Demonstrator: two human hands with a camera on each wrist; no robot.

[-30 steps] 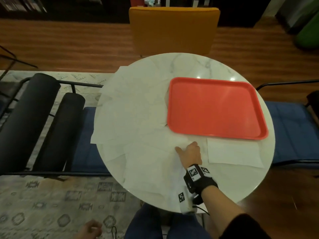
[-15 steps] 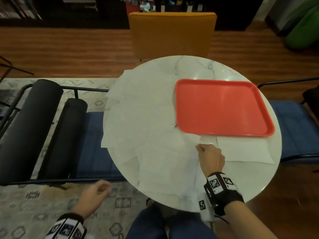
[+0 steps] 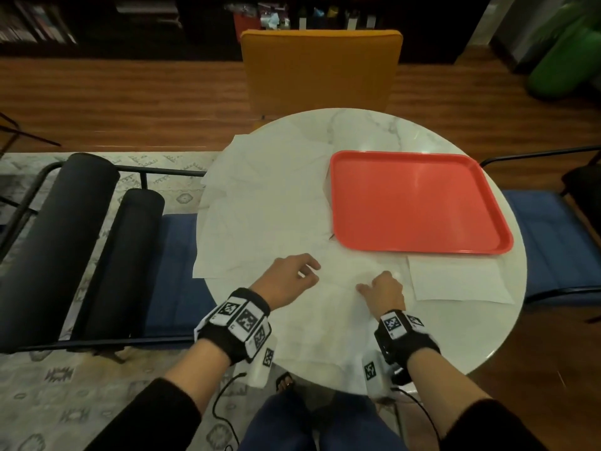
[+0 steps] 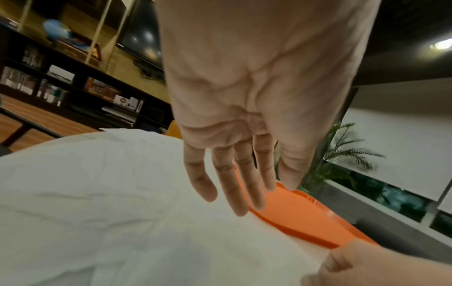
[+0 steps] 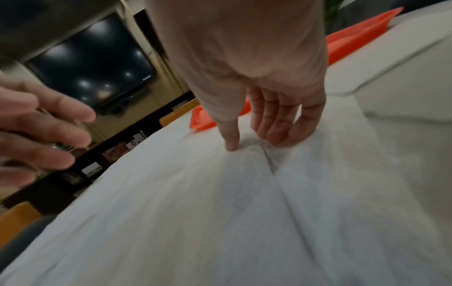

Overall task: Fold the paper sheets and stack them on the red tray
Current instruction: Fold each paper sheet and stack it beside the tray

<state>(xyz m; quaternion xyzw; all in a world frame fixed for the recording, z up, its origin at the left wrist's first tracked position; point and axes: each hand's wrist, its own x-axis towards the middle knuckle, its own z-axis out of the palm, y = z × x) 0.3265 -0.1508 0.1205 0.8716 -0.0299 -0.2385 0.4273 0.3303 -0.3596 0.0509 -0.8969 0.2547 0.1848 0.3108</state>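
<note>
From the head camera, a round white marble table (image 3: 374,131) carries many loose white paper sheets (image 3: 270,203) overlapping across its nine o'clock half, while the flat red plastic tray (image 3: 419,203) sits toward two o'clock with nothing on it. One separate white sheet (image 3: 455,283) lies at four o'clock, its far edge just beside the tray's near rim; whether it is already folded I cannot tell. The left hand (image 3: 287,281) hovers near six o'clock with loosely bent fingers, holding nothing, and the right hand (image 3: 385,289) rests on the paper just beside it. In the left wrist camera that hand (image 4: 244,108) hangs relaxed above the sheets, fingers straight and apart from the paper, the tray beyond them. In the right wrist camera the right hand (image 5: 257,92) has its thumb and fingertips (image 5: 276,135) pressed down on the paper and drawn toward each other, raising a small ridge with a crease line running toward the lens (a pinch beginning, by my reading). My judgement: the task is at its very start, nothing stacked, and nearly every sheet awaits folding.
</note>
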